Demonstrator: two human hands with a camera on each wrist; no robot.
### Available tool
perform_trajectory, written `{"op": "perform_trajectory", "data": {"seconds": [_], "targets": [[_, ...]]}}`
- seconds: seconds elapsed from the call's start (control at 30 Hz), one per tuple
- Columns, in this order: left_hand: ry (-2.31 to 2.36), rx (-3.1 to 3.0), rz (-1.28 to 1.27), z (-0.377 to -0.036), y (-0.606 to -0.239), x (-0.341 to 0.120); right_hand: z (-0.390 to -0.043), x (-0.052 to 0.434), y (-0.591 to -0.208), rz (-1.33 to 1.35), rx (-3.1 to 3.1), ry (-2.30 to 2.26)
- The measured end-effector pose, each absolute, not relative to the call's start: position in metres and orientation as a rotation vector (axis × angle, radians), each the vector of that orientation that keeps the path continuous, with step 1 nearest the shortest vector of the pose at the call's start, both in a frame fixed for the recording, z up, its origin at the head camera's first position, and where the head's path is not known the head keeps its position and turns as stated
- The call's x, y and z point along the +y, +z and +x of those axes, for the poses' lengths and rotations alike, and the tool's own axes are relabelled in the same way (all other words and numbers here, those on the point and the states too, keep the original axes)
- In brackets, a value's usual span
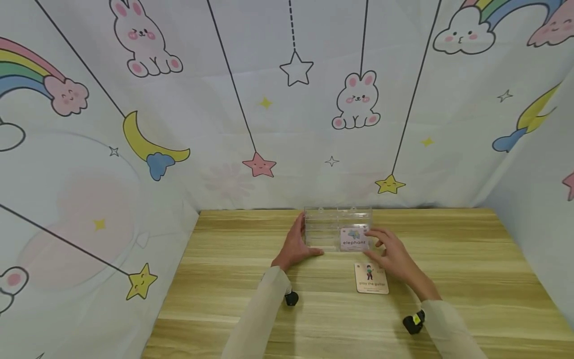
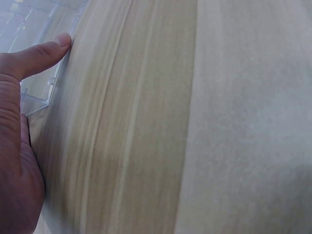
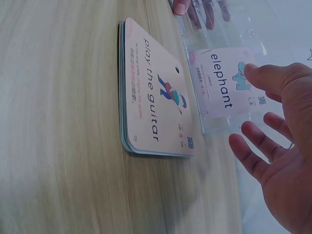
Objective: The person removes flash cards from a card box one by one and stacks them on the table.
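Note:
A clear plastic card holder (image 1: 321, 234) with several compartments is at the back of the table, by the fabric. Its lower right compartment holds an "elephant" card (image 1: 353, 240). My left hand (image 1: 297, 245) grips the holder's left end, fingers along the side and thumb (image 2: 46, 54) across the front edge. My right hand (image 1: 395, 253) is at the right end with fingers spread. In the right wrist view its thumb (image 3: 265, 77) overlaps the elephant picture, and the other fingers are apart from the card. A stack of cards (image 3: 156, 92) topped by "play the guitar" lies in front of the holder.
The wooden table (image 1: 242, 229) meets a white cartoon-print fabric (image 1: 296, 124) right behind the holder. More fabric hangs along the left and right sides. A small black wrist camera (image 1: 413, 322) sits below my right sleeve, another (image 1: 291, 298) by the left one.

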State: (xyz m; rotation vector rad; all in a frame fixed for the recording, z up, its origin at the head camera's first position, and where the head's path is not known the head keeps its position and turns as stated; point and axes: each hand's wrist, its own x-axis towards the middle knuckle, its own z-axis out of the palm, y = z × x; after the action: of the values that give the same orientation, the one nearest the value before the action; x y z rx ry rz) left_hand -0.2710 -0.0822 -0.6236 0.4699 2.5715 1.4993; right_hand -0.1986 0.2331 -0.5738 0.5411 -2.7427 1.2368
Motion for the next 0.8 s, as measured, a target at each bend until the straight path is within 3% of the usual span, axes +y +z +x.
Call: {"op": "perform_trajectory", "data": {"seconds": [0.8], "targets": [[1.502, 2.576, 0.490, -0.268, -0.622, -0.084, -0.202, 0.219, -0.575, 0.561, -2.710, 1.259]]}}
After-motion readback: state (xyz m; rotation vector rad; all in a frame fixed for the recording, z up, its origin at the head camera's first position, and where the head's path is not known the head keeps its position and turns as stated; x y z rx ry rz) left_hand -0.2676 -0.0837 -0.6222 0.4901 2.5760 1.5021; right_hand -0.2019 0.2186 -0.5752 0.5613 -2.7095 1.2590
